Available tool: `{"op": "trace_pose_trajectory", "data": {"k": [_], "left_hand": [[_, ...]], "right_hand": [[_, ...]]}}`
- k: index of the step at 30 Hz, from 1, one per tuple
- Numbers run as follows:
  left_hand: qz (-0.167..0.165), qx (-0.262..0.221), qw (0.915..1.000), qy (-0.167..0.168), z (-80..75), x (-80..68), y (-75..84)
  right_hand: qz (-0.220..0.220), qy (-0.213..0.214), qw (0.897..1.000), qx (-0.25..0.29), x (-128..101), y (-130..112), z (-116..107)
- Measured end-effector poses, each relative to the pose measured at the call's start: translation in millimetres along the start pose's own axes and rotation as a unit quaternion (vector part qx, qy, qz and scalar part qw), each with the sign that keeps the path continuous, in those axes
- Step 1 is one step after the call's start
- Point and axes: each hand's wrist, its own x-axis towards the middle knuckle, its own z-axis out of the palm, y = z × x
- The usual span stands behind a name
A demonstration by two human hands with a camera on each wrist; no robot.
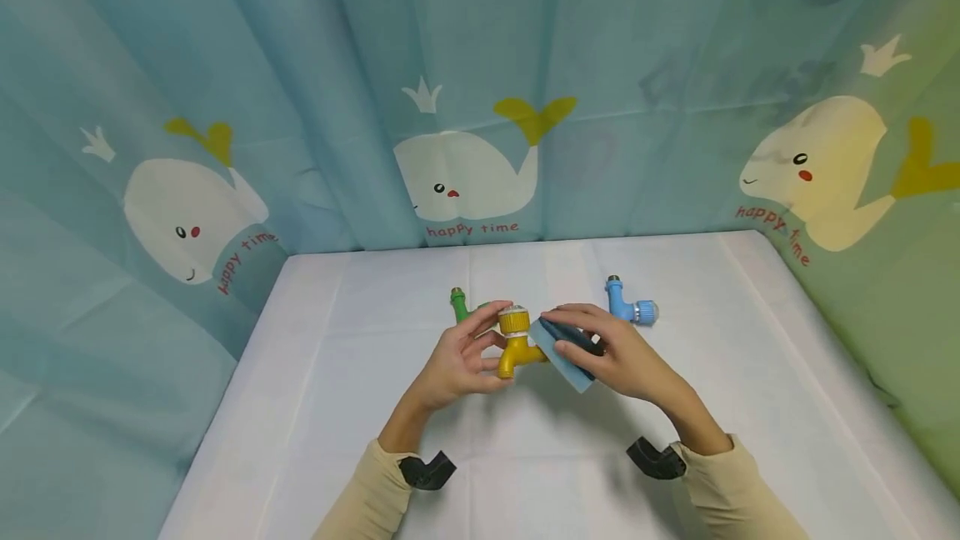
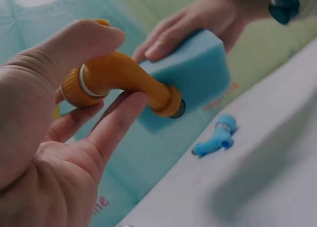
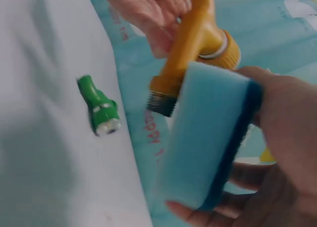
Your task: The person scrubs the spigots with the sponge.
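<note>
Above the white-covered table (image 1: 360, 407), centre of head view: left hand (image 1: 457, 365) grips a yellow plastic tap (image 1: 516, 346), thumb and fingers curled round its body near the ribbed cap. Tap is held clear of the table, w/ its threaded end toward the other hand. Right hand (image 1: 615, 357) pinches a blue sponge (image 1: 566, 354), fingers along the pale face, thumb behind; the dark scouring layer faces the palm. Sponge's pale face lies against the tap's spout.

Left wrist view: tap (image 2: 121, 81) rests between thumb and fingers (image 2: 116, 120); sponge (image 2: 190, 76) presses the far side. Right wrist view: sponge (image 3: 210, 133) sits just beside the threaded end of the tap (image 3: 190, 54).

Step in hand, judged: wiping the tap. To do it well, keep the left grip firm near the cap so the spout stays exposed; draw the sponge along the body w/ even pressure; turn the tap rather than the sponge to reach the hidden side; avoid snagging foam on the threads.

Also on the table: green tap (image 1: 461, 305) behind the left hand, blue tap (image 1: 628, 303) behind the right, both lying apart from the hands. Whale-print curtain (image 1: 465, 173) encloses the table.
</note>
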Motion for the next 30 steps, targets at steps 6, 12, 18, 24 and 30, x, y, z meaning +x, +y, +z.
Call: {"op": "trace_pose_trajectory", "data": {"k": [6,12,18,24,30], "left_hand": [[0.011,0.037,0.9992,-0.014,-1.2,4.4,1.9],[-0.013,0.09,0.9958,0.014,3.1,7.5,-3.0],[0.007,0.135,0.9894,0.054,8.5,10.4,-2.3],[0.006,0.099,0.994,0.046,16.6,12.8,-7.8],[-0.005,0.022,0.9986,0.048,19.0,13.3,-9.3]], "right_hand": [[-0.013,-0.015,0.999,-0.051,2,-4,1],[0.02,0.028,0.993,-0.112,-5,7,-6],[0.015,0.106,0.993,-0.054,-8,8,-10],[0.005,0.151,0.988,0.015,-2,1,4],[-0.006,0.159,0.987,0.005,3,-2,18]]}}
